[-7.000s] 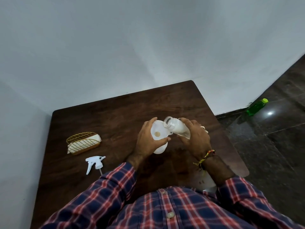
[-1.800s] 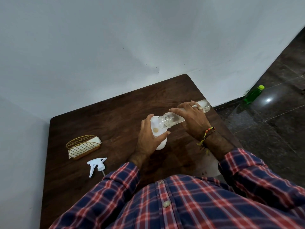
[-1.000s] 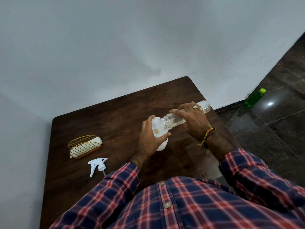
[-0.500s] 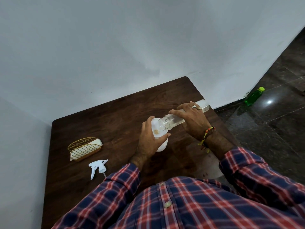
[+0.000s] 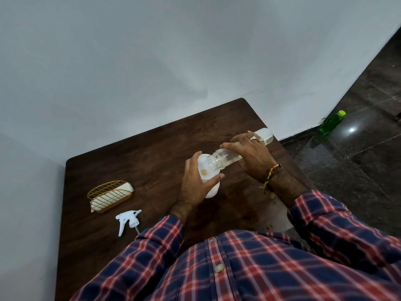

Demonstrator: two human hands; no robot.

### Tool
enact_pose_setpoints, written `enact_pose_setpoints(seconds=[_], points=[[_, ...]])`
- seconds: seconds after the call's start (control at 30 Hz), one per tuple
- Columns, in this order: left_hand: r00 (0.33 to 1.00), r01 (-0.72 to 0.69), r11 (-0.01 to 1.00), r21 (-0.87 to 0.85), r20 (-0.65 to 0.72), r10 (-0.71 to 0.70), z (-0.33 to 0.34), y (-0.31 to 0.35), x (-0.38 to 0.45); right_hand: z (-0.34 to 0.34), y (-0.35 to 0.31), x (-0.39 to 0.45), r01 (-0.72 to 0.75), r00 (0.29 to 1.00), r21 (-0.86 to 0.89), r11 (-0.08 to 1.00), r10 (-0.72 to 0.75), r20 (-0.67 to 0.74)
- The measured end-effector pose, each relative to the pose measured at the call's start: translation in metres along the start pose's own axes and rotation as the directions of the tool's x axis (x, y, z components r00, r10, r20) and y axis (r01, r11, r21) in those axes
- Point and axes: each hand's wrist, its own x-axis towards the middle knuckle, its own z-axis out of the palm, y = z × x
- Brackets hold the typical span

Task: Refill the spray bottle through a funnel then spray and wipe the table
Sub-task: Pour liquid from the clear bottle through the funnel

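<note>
The white spray bottle (image 5: 211,189) stands upright at desk (image 5: 152,157) centre, steadied by the left hand (image 5: 195,183) curled round its neck so the funnel (image 5: 204,168) stays seated. From 2 o'clock, a clear bottle (image 5: 227,156) is gripped tilted by the right hand (image 5: 249,155), mouth over the funnel for pouring. The trigger head (image 5: 128,220) lies at 8 o'clock.

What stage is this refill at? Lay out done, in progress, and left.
Done: the trigger sprayer head is off and lies on the table.
In hand: the right hand tips a clear bottle into the white funnel, which the left hand steadies on the spray bottle.
Left: refit the sprayer, spray, wipe.
</note>
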Motion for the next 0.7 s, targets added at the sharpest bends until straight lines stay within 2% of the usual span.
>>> enact_pose_setpoints(seconds=[0.7], points=[[1.000, 0.004, 1.000, 0.014, -0.024, -0.004, 0.0037, 0.0009, 0.0013, 0.0048, 0.0036, 0.0008, 0.012, 1.000, -0.014, 1.000, -0.012, -0.006]])
